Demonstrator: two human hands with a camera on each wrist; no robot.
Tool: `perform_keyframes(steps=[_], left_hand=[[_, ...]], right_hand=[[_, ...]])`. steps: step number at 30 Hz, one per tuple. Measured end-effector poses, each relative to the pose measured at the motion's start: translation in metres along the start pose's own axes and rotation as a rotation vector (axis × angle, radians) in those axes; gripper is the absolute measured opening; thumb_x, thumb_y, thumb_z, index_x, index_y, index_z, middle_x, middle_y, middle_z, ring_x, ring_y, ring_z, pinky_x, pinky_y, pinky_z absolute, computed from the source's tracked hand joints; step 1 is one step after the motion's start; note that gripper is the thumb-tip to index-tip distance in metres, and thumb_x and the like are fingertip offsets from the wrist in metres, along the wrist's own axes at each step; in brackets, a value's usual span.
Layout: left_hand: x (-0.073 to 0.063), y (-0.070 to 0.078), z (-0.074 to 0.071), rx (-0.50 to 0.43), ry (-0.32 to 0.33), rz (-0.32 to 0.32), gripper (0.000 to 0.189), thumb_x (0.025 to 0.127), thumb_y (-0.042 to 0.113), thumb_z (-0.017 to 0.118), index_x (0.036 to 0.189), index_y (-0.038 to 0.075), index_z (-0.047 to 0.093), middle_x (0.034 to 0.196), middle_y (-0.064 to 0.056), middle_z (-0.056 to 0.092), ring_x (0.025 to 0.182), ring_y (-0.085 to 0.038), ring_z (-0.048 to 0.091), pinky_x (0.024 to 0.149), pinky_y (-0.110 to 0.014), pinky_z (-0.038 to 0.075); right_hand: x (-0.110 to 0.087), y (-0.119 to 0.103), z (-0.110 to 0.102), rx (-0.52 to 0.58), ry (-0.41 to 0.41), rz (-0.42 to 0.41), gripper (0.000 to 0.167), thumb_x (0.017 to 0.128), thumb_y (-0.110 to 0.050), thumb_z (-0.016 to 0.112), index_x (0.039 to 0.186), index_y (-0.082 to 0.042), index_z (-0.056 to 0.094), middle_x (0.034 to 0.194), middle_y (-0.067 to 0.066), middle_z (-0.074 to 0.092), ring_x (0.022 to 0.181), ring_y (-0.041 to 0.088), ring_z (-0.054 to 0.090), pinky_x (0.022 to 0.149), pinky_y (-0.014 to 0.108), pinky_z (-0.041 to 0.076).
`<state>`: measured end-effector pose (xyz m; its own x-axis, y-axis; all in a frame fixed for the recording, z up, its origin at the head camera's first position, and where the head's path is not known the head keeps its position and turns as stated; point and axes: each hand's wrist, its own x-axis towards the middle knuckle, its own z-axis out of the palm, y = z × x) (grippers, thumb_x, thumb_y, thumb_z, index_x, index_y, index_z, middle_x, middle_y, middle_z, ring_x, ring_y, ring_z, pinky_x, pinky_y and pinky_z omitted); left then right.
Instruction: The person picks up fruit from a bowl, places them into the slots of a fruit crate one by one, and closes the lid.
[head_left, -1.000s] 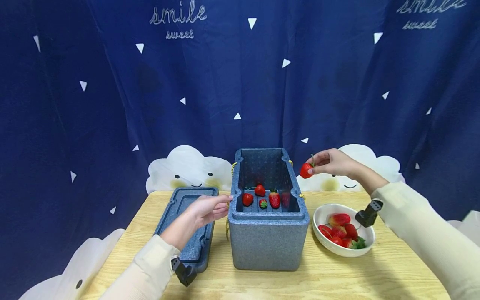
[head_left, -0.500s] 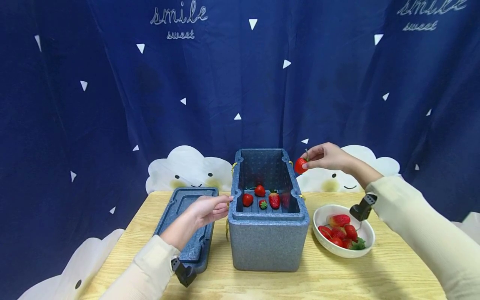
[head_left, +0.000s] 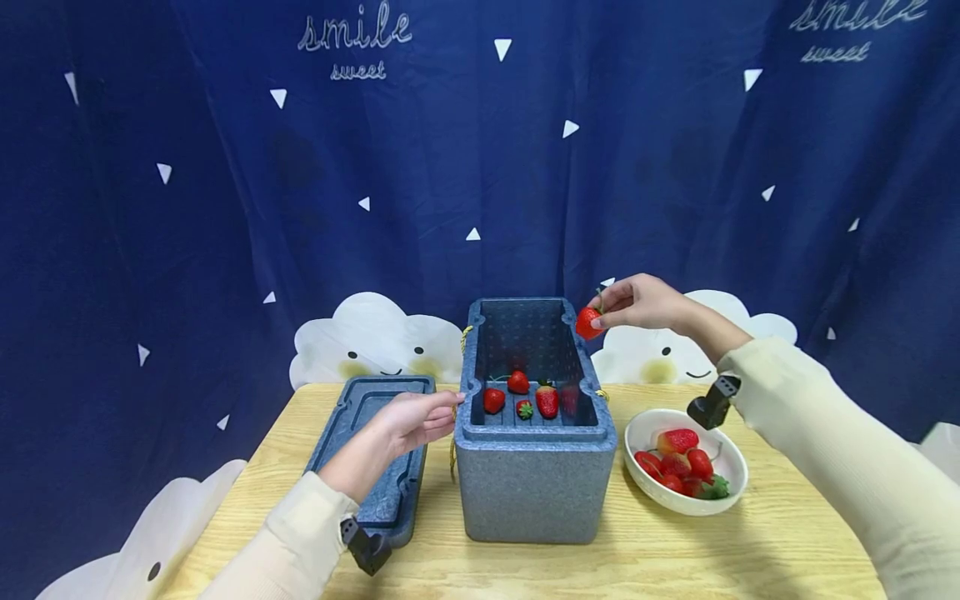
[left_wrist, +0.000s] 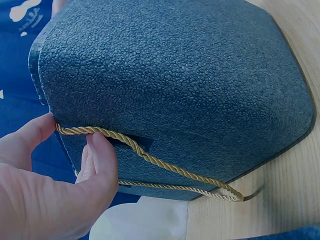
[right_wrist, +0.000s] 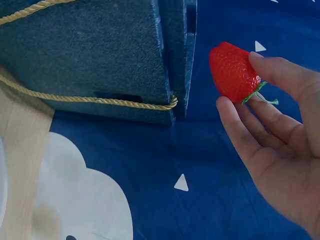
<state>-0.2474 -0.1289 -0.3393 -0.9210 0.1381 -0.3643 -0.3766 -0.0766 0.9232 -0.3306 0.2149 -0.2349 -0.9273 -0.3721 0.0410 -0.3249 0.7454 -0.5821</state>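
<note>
My right hand pinches a red strawberry between thumb and fingertips, level with the box's right rim. Its green leaves and stem show toward the palm in the right wrist view. My left hand touches the left side of the blue-grey foam box. In the left wrist view its fingers lie fairly straight, with tips at the rim and against the gold rope. Several strawberries lie on the floor of the open box.
A white bowl with several strawberries stands right of the box on the wooden table. The box's lid lies to the left, under the left forearm. A blue curtain with white clouds hangs behind.
My right hand has moved left and slightly up with the strawberry, closer to the box's right rim. My left hand stays in place at the box.
</note>
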Motion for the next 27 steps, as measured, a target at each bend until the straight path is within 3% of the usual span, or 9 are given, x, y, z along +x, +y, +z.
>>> perform_keyframes(steps=[5,13,18,27], left_hand=[[0.000,0.000,0.001,0.008,0.017,0.000,0.049,0.090,0.012,0.063,0.130,-0.010,0.047,0.129,-0.020,0.049,0.099,-0.014,0.057,0.108,-0.038,0.046],[-0.004,0.002,0.000,0.017,-0.006,0.014,0.052,0.085,0.016,0.070,0.126,-0.008,0.050,0.114,-0.013,0.055,0.091,-0.010,0.060,0.101,-0.033,0.052],[-0.003,0.003,0.001,0.016,-0.001,0.009,0.055,0.086,0.016,0.070,0.129,-0.009,0.047,0.118,-0.014,0.054,0.095,-0.011,0.060,0.105,-0.036,0.049],[0.000,0.001,0.001,0.011,0.017,-0.008,0.052,0.090,0.013,0.064,0.132,-0.009,0.044,0.121,-0.015,0.051,0.094,-0.012,0.058,0.109,-0.039,0.045]], right_hand=[[0.004,-0.002,0.001,-0.009,0.000,-0.033,0.032,0.086,-0.021,0.072,0.112,-0.004,0.068,0.106,0.015,0.072,0.090,0.019,0.063,0.087,0.035,0.057],[0.013,-0.010,0.005,-0.007,-0.008,-0.039,0.032,0.086,-0.020,0.071,0.114,-0.004,0.068,0.106,0.015,0.072,0.093,0.023,0.061,0.090,0.041,0.055],[0.020,-0.018,0.007,0.012,-0.024,-0.060,0.033,0.086,-0.021,0.072,0.114,-0.003,0.068,0.106,0.016,0.072,0.091,0.022,0.062,0.095,0.046,0.054],[0.030,-0.031,0.016,0.018,-0.046,-0.076,0.033,0.086,-0.019,0.071,0.114,-0.003,0.068,0.106,0.016,0.072,0.089,0.022,0.062,0.092,0.043,0.055]])
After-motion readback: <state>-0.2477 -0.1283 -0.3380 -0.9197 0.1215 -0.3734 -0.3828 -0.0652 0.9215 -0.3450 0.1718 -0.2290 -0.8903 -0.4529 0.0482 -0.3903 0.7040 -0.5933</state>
